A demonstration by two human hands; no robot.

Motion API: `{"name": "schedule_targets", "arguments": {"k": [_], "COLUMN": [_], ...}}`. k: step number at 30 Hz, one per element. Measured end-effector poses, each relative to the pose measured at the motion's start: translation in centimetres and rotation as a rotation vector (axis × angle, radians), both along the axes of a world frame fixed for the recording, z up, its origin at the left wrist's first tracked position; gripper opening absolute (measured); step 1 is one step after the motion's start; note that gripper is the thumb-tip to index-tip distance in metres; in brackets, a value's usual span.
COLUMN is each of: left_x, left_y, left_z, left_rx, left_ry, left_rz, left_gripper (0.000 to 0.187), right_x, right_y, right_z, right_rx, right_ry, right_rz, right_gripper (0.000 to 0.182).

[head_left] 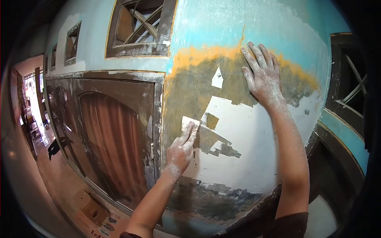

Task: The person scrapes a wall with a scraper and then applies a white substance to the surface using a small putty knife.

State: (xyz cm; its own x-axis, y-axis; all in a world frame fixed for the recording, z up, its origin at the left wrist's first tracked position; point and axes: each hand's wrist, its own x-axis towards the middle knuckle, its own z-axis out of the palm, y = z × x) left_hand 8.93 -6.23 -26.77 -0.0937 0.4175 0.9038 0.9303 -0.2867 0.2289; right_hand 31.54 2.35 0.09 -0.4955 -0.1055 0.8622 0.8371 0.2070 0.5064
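Observation:
My left hand (180, 152), dusted white, presses a small white flat piece (185, 122) against the wall with its fingers held together. What kind of piece it is, I cannot tell. Higher and to the right, my right hand (263, 73) lies open on the wall with fingers stretched out and a similar coat of white dust. Between and below the hands, the wall (246, 131) shows a white patch with jagged edges over olive-brown patches. Orange bands and turquoise paint run above it.
Left of the wall stands a brown wooden door (115, 82) with a reddish curtain (115, 135) in its panel. A vent opening (145, 23) with crossed slats sits above it. A brown plastic stool (90, 206) is on the floor at lower left. Another dark frame (337, 99) borders the wall's right side.

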Motion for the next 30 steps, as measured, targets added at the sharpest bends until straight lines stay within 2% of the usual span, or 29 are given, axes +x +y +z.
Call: {"name": "schedule_targets", "arguments": {"k": [3, 7, 9, 12, 18, 23, 27, 30], "left_x": [-0.2, 0.3, 0.4, -0.4, -0.9, -1.3, -1.6, -1.3], "left_y": [0.7, -0.9, -1.3, -0.6, -0.3, 0.1, 0.1, 0.0], "left_z": [-0.6, -0.2, -0.3, -1.3, -0.7, -2.3, -0.5, -0.9], "left_rx": [0.094, -0.107, -0.252, -0.163, -0.169, -0.145, -0.182, -0.187], "left_ry": [0.022, -0.03, 0.027, 0.074, 0.082, 0.097, 0.088, 0.069], "left_rz": [-0.071, -0.065, 0.036, 0.03, 0.003, 0.002, -0.021, -0.029], "left_gripper": [0.075, 0.064, 0.077, 0.085, 0.085, 0.086, 0.088, 0.087], "right_x": [0.0, 0.1, 0.1, 0.0, 0.0, 0.0, -0.1, 0.0], "right_y": [0.1, -0.3, -0.3, -0.1, 0.0, 0.1, 0.3, 0.3], "right_z": [-0.2, -0.3, -0.3, -0.4, -0.5, -0.2, -0.3, -0.3], "right_rx": [-0.007, -0.019, -0.013, -0.011, -0.003, 0.025, 0.037, 0.034], "right_ry": [0.011, 0.012, 0.017, 0.025, 0.042, 0.032, 0.047, 0.042], "right_rz": [0.009, 0.009, 0.005, 0.004, 0.041, 0.074, 0.058, 0.05], "right_gripper": [0.053, 0.053, 0.052, 0.052, 0.052, 0.053, 0.052, 0.051]}}
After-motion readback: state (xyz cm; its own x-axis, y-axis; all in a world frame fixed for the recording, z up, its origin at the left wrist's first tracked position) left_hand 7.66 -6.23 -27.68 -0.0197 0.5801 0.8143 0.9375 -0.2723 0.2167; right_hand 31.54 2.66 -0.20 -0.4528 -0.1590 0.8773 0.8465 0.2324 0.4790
